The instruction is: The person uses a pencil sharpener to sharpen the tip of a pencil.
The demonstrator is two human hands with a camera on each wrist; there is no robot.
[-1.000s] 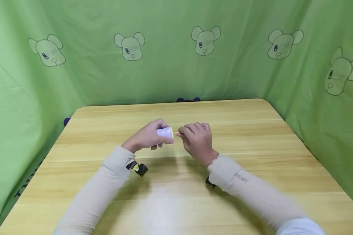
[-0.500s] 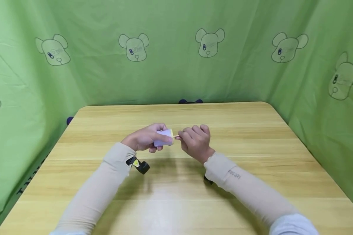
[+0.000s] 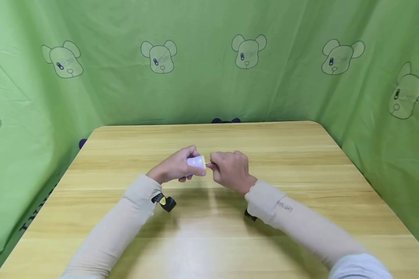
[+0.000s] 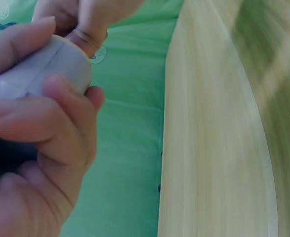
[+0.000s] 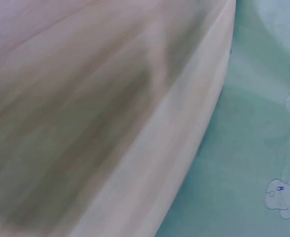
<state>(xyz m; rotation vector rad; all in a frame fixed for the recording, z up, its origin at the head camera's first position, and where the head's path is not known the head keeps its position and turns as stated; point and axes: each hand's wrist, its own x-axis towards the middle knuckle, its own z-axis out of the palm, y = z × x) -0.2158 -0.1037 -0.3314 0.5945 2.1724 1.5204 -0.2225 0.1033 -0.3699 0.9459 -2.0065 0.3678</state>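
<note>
In the head view my left hand [image 3: 176, 166] grips a lilac, tapered barrel with a pale yellow rim, which looks like a pencil sharpener [image 3: 194, 160]. Its rimmed end faces my right hand [image 3: 232, 170]. Between the two hands shows a short length of a thin stick, seemingly a pencil [image 3: 208, 164], pinched by my right thumb and fingers at the rim. The left wrist view has the sharpener [image 4: 68, 64] held between thumb and curled fingers, with right-hand fingers close to its far end. Both things are held above the table. The right wrist view does not show the grip.
A wood-grain table [image 3: 265, 139] with rounded far corners lies under both hands. Green cloth [image 3: 202, 93] printed with bear heads hangs behind and at both sides. Black wrist cameras sit under the cuffs, the left camera [image 3: 168, 203] more visible.
My right hand has turned about the pencil: its knuckles rolled up, then over, while it kept its hold. The left hand stays nearly in place, tilting the sharpener slightly.
</note>
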